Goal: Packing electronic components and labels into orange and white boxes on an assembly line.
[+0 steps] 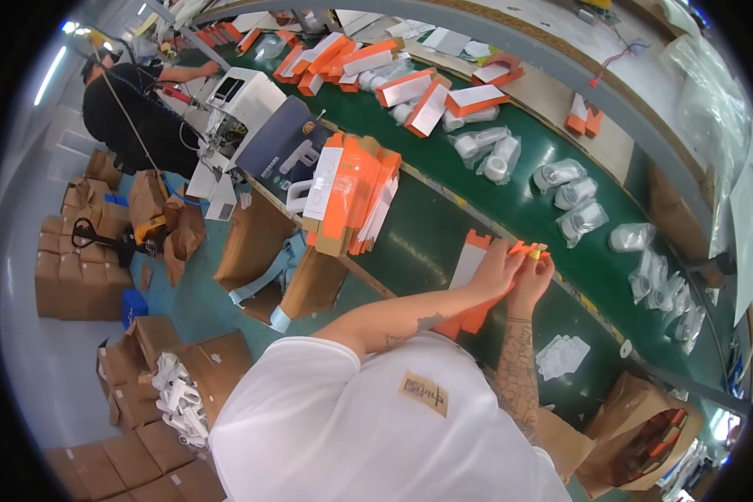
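Fingers [546, 262] curled, left hand [495, 268] and right hand [530, 281] hold an orange-white carton [467, 266].

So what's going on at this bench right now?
Someone in a white T-shirt has the left hand and right hand together on the flap end of an orange-and-white carton. More orange-and-white cartons are piled to the left, and small white cards lie to the right. Beyond the rail, bagged white devices lie on a green surface. A co-worker stands at far left, near a white machine.
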Demonstrator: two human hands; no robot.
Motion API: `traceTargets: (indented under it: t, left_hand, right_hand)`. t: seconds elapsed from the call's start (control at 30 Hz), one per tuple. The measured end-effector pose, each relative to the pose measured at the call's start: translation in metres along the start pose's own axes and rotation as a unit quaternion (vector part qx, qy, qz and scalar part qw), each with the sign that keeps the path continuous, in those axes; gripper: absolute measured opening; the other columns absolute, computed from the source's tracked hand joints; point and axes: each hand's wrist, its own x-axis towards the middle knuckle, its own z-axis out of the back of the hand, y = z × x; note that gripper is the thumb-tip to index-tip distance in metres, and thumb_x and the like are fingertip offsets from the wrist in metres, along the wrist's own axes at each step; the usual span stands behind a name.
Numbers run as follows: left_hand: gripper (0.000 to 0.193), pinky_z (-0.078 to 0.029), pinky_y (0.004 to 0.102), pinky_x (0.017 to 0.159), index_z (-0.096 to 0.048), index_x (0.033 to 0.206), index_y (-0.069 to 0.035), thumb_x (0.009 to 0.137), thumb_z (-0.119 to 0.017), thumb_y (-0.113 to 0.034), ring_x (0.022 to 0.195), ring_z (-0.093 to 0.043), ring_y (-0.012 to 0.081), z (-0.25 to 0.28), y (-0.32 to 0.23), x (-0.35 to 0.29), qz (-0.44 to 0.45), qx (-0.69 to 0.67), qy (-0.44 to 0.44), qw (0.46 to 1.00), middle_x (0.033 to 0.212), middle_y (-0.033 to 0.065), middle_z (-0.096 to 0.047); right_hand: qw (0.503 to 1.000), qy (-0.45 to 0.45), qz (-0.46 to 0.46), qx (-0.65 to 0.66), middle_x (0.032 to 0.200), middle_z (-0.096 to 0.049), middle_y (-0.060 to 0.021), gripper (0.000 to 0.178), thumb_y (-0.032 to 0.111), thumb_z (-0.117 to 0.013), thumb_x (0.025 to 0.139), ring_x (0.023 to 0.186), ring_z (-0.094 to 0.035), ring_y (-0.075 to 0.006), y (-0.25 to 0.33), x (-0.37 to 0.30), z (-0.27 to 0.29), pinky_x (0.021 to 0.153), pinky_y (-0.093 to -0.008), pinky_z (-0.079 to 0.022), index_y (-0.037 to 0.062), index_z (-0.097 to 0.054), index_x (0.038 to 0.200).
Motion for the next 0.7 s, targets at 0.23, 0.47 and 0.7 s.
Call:
traceTargets:
  t: [0.23,0.47,0.7]
  left_hand:
    - [0.062,-0.039,0.0358,0.102,-0.031,0.138,0.002,0.097,-0.054,-0.038,0.123,-0.048,0.0282,-0.028,-0.023,-0.008,-0.067,-0.176,0.004,0.982,0.134,0.0210,-0.045]
    - [0.047,-0.038,0.0345,0.103,-0.044,0.133,0.001,0.089,-0.052,-0.011,0.122,-0.049,0.0254,-0.052,-0.025,-0.007,-0.059,-0.129,0.035,0.989,0.130,0.0155,-0.051]
    - [0.033,-0.040,0.0265,0.097,-0.062,0.115,-0.004,0.087,-0.046,-0.003,0.107,-0.055,0.0143,-0.027,-0.079,-0.013,0.077,-0.329,0.067,0.939,0.118,0.0076,-0.060]
  right_hand:
    - [0.987,0.109,-0.035,0.108,0.122,-0.058,-0.0082,0.040,0.021,-0.039,0.100,0.108,-0.055,-0.0140,0.066,-0.021,0.044,0.092,-0.0274,-0.043,-0.0027,-0.049,0.132]
    - [0.993,-0.018,0.006,0.119,0.130,-0.053,-0.0121,0.048,-0.006,-0.043,0.085,0.112,-0.056,-0.0192,0.077,-0.039,0.037,0.097,-0.0301,-0.045,-0.0027,-0.048,0.133]
    - [0.963,0.115,-0.040,0.242,0.123,-0.059,-0.0126,0.032,0.006,-0.045,0.094,0.112,-0.056,-0.0202,0.104,-0.037,0.058,0.100,-0.0314,-0.041,-0.0034,-0.057,0.122]
